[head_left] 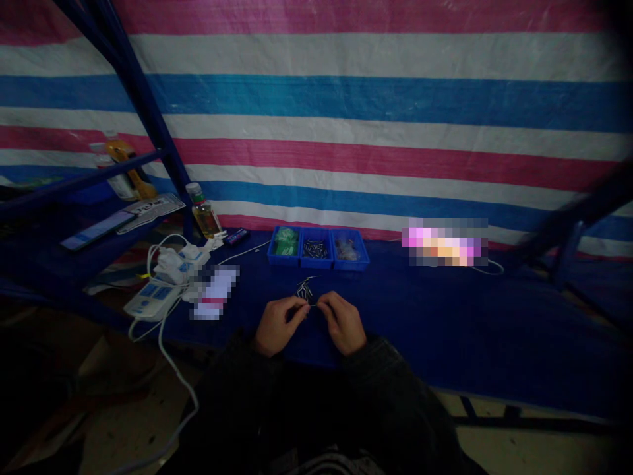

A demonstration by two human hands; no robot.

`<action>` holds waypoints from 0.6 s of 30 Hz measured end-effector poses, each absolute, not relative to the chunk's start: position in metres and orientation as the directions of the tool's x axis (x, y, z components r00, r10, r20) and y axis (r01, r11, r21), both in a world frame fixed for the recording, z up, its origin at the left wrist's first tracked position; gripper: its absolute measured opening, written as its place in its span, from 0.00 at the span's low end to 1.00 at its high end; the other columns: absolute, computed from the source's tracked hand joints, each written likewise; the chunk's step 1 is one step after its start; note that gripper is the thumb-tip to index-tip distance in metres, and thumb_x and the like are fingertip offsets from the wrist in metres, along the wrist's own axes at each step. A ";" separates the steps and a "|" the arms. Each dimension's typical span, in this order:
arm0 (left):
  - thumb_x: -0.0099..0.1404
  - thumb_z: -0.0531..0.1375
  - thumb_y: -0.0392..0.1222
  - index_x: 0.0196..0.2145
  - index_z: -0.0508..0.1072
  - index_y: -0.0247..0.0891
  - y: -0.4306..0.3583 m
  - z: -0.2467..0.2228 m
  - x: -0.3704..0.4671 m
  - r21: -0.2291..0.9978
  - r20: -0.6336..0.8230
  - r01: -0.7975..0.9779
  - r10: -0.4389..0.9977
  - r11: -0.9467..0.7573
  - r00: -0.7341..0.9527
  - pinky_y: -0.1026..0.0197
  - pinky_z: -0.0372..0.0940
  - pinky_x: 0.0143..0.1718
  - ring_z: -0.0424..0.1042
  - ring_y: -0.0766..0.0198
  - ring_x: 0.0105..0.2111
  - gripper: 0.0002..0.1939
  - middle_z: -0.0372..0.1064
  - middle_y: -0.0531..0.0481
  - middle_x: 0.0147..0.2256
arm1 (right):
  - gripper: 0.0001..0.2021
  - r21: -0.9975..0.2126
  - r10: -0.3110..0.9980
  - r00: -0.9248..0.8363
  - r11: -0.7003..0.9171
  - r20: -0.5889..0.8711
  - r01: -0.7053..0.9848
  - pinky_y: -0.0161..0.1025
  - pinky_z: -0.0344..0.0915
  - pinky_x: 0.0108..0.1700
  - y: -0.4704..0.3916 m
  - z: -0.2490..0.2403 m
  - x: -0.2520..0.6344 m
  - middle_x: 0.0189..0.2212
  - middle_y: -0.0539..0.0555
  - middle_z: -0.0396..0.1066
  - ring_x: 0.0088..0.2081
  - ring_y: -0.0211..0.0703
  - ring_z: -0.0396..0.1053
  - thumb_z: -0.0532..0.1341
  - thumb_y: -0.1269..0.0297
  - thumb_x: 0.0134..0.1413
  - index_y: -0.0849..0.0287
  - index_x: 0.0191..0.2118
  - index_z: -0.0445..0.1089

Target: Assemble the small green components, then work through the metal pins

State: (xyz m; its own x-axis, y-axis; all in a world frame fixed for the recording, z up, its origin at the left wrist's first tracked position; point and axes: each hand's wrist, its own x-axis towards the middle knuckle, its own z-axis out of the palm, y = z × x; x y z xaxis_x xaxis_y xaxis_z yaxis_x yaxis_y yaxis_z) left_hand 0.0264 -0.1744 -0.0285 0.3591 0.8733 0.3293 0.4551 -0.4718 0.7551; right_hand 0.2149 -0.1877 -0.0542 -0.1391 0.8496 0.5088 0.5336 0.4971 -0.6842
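My left hand and my right hand are close together over the front part of the blue table. Thumb and fingertips of each are pinched on a small thin piece that spans the short gap between them; its details are too small to tell. Just behind my left fingertips lies a loose pile of small dark and silvery pieces. Farther back stand three joined blue bins: green packets in the left, similar small pieces in the middle, clear bags in the right.
On the left are a white power strip with plugs and cables, a blurred-out phone and a bottle. A lit, blurred-out device lies at the back right. Blue metal frame posts rise at the left.
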 end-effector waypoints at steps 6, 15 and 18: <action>0.71 0.59 0.41 0.35 0.78 0.37 -0.175 -0.026 0.026 0.753 0.330 0.462 0.876 -0.469 0.351 0.66 0.59 0.29 0.71 0.67 0.26 0.10 0.76 0.53 0.29 | 0.06 -0.704 0.840 -0.123 0.515 0.529 0.490 0.38 0.68 0.43 -0.189 -0.055 0.215 0.38 0.54 0.75 0.39 0.45 0.74 0.55 0.67 0.67 0.55 0.45 0.68; 0.72 0.58 0.41 0.36 0.78 0.37 -0.176 -0.027 0.026 0.753 0.324 0.469 0.881 -0.461 0.345 0.66 0.59 0.28 0.70 0.67 0.26 0.10 0.76 0.53 0.28 | 0.05 -0.694 0.856 -0.101 0.475 0.508 0.541 0.38 0.66 0.42 -0.187 -0.057 0.215 0.35 0.53 0.74 0.37 0.45 0.74 0.54 0.66 0.67 0.54 0.40 0.67; 0.72 0.58 0.41 0.35 0.77 0.37 -0.176 -0.026 0.026 0.752 0.327 0.468 0.879 -0.465 0.348 0.66 0.59 0.28 0.70 0.67 0.26 0.10 0.76 0.52 0.28 | 0.07 -0.689 0.862 -0.097 0.461 0.498 0.559 0.37 0.65 0.41 -0.187 -0.056 0.216 0.34 0.53 0.73 0.36 0.44 0.73 0.54 0.65 0.68 0.54 0.39 0.67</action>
State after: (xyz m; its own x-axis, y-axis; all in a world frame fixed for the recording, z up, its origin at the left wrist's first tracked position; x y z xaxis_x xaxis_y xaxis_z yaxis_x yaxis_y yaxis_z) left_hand 0.0265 -0.1758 -0.0257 0.3479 0.8786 0.3271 0.4677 -0.4651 0.7516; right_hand 0.2164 -0.1869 -0.0564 -0.0968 0.8617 0.4981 0.5592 0.4611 -0.6890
